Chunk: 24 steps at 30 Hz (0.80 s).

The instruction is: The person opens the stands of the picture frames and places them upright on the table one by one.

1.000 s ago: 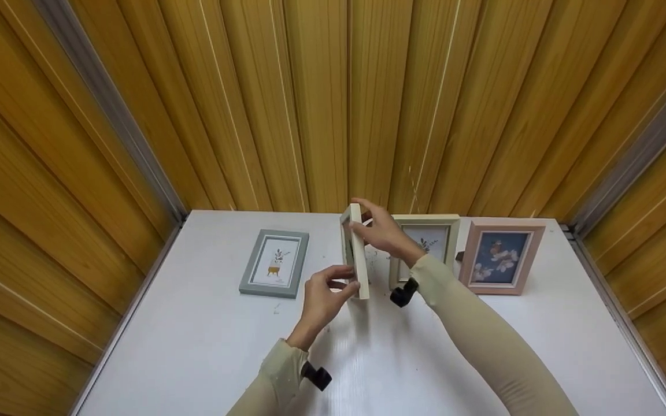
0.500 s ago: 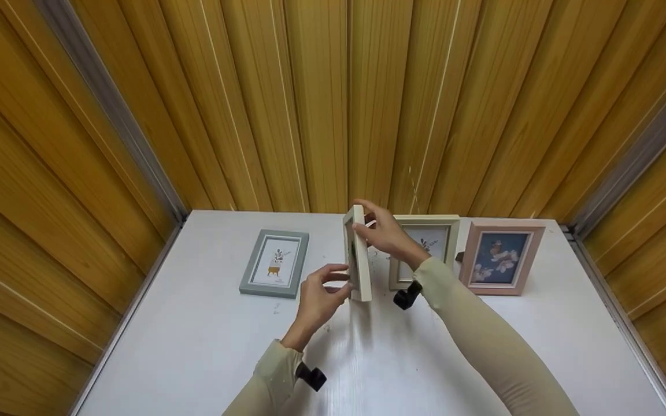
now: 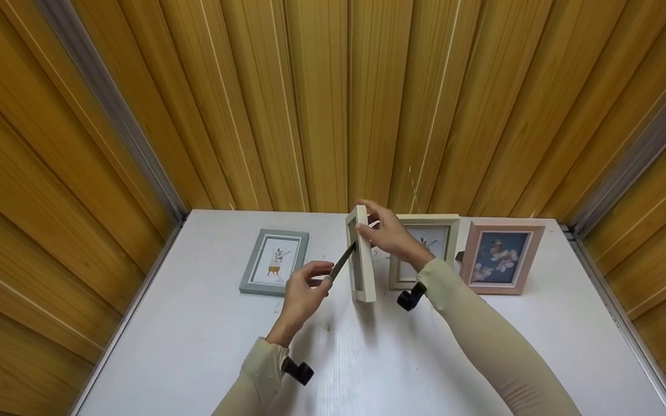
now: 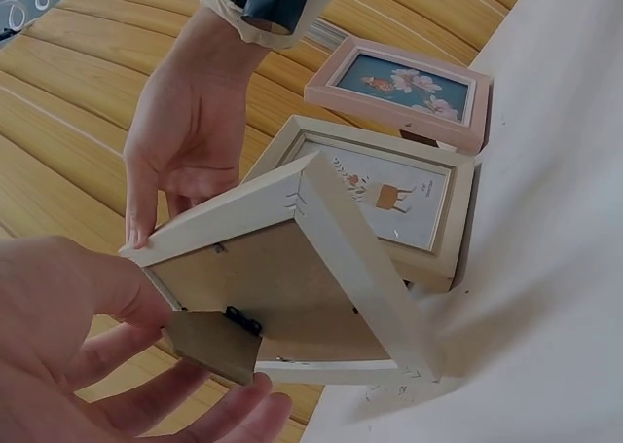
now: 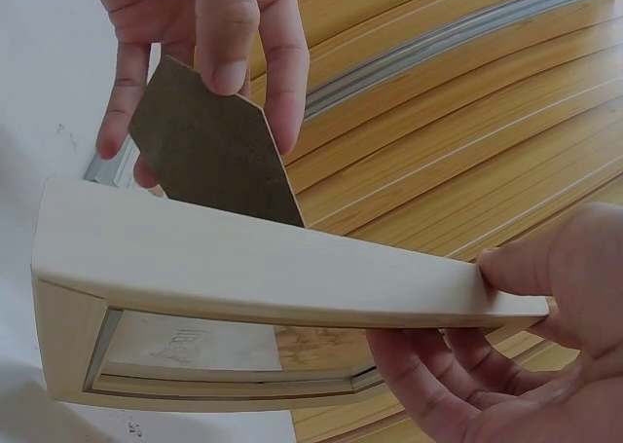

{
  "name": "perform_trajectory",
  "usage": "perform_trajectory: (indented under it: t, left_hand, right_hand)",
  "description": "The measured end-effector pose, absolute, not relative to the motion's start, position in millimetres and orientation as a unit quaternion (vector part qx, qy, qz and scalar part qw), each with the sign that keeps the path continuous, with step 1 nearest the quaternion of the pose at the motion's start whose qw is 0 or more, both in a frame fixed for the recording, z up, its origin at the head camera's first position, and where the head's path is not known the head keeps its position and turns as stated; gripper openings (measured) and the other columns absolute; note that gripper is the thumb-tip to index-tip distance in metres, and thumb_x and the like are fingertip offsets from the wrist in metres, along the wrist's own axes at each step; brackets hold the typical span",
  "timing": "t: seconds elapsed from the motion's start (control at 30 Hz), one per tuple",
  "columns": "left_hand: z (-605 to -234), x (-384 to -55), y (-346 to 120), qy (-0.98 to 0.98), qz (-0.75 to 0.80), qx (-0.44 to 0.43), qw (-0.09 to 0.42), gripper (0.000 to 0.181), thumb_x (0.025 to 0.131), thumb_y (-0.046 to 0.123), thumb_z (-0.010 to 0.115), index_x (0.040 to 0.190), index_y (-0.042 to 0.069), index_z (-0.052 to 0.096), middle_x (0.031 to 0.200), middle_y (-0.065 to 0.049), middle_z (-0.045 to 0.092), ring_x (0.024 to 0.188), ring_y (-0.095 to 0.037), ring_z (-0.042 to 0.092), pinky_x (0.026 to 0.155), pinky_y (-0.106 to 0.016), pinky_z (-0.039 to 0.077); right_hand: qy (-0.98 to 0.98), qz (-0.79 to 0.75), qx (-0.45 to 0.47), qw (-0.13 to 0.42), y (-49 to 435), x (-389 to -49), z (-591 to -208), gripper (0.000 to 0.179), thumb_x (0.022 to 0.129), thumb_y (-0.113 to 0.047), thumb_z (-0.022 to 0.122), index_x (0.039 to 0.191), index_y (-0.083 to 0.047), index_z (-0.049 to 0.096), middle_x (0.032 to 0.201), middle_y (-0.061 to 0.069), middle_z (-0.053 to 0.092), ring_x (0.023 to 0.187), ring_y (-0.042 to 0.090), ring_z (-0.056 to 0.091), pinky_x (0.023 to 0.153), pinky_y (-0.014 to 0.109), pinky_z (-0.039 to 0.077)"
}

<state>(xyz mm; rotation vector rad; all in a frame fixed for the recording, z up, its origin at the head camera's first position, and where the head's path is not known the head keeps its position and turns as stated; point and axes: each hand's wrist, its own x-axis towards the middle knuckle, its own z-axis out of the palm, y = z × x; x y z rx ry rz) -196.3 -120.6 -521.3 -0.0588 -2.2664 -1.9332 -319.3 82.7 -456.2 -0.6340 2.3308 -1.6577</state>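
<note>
An off-white picture frame (image 3: pixel 367 271) stands on edge above the white table, nearly side-on in the head view. My right hand (image 3: pixel 388 231) grips its upper part, thumb on the outer side and fingers behind. On the frame's brown back (image 4: pixel 282 277), a stand leg (image 4: pixel 214 344) swings out from a small black hinge (image 4: pixel 241 320). My left hand (image 3: pixel 304 289) pinches the free end of that leg between thumb and fingers. The glass front (image 5: pixel 195 346) faces the right wrist camera.
A blue-grey picture frame (image 3: pixel 245 282) lies on the white table (image 3: pixel 194 341) at the left. Behind my right hand a beige frame (image 3: pixel 453 248) stands, with a pink frame (image 3: pixel 533 258) further right. Wood-panelled walls (image 3: pixel 321 115) enclose the table.
My left hand has moved left and down, drawing the stand leg out from the frame's back. The frame has turned and shifted slightly right with my right hand.
</note>
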Motion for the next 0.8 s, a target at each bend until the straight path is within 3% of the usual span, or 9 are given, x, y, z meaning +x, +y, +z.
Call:
perform_trajectory:
  t: [0.27, 0.43, 0.6, 0.7, 0.8]
  left_hand:
    - [-523.5, -196.9, -127.3, -0.763, -0.642, -0.009, 0.077, 0.028, 0.091, -0.004, 0.065, 0.119, -0.002, 0.07, 0.115, -0.021, 0.072, 0.09, -0.028, 0.072, 0.067, -0.024, 0.057]
    - [-525.1, -197.5, -128.4, -0.76, -0.646, -0.01, 0.077, 0.028, 0.09, -0.005, 0.065, 0.118, -0.002, 0.071, 0.113, -0.021, 0.072, 0.091, -0.031, 0.072, 0.066, -0.023, 0.055]
    - [-523.3, -196.5, -128.0, -0.783, -0.617, -0.012, 0.081, 0.035, 0.09, -0.001, 0.066, 0.124, 0.005, 0.069, 0.112, -0.018, 0.074, 0.092, -0.028, 0.072, 0.073, -0.032, 0.058]
    - [-519.9, -195.7, -125.4, -0.805, -0.583, -0.023, 0.113, 0.04, 0.091, 0.003, 0.068, 0.131, 0.01, 0.066, 0.111, -0.016, 0.075, 0.092, -0.03, 0.072, 0.079, -0.043, 0.059]
    - [-516.1, -195.4, -120.1, -0.831, -0.527, -0.031, 0.176, 0.047, 0.092, 0.011, 0.073, 0.137, 0.012, 0.062, 0.113, -0.013, 0.074, 0.097, -0.03, 0.071, 0.084, -0.048, 0.057]
  right_hand:
    - [0.786, -0.57, -0.215, 0.108, 82.7, -318.8, -459.5, 0.061, 0.101, -0.01, 0.061, 0.157, -0.01, 0.039, 0.123, 0.023, 0.058, 0.1, 0.029, 0.061, 0.071, 0.035, 0.058]
    - [0.785, -0.572, -0.21, 0.111, 81.2, -317.1, -459.1, 0.06, 0.101, -0.01, 0.061, 0.157, -0.011, 0.039, 0.122, 0.024, 0.057, 0.1, 0.029, 0.061, 0.072, 0.036, 0.059]
    - [0.785, -0.572, -0.211, 0.109, 80.5, -317.9, -459.6, 0.057, 0.101, -0.009, 0.061, 0.155, -0.012, 0.042, 0.123, 0.023, 0.057, 0.103, 0.031, 0.06, 0.075, 0.038, 0.06]
    - [0.784, -0.575, -0.209, 0.108, 80.3, -318.0, -458.3, 0.056, 0.101, -0.01, 0.062, 0.154, -0.013, 0.043, 0.123, 0.022, 0.058, 0.103, 0.031, 0.06, 0.075, 0.039, 0.061]
    - [0.781, -0.579, -0.207, 0.105, 80.0, -317.8, -456.6, 0.056, 0.101, -0.01, 0.062, 0.154, -0.014, 0.044, 0.12, 0.021, 0.058, 0.101, 0.031, 0.061, 0.075, 0.04, 0.061]
